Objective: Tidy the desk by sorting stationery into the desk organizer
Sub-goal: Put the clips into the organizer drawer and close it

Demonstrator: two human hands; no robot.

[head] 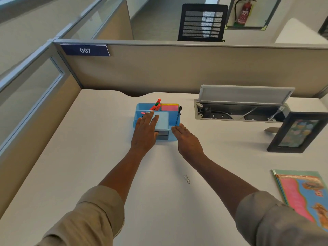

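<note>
Resting on organizer: the left hand (144, 133), fingers straight, lies flat across the blue desk organizer (166, 119).
Right hand (188, 141): open, touching its front corner.
Bench (88, 139): paperclip (187, 178) lies loose.

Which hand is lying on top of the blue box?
The left hand. It lies flat over the organizer, fingers straight. The right hand only reaches its right front corner, beside the black pen.
</note>
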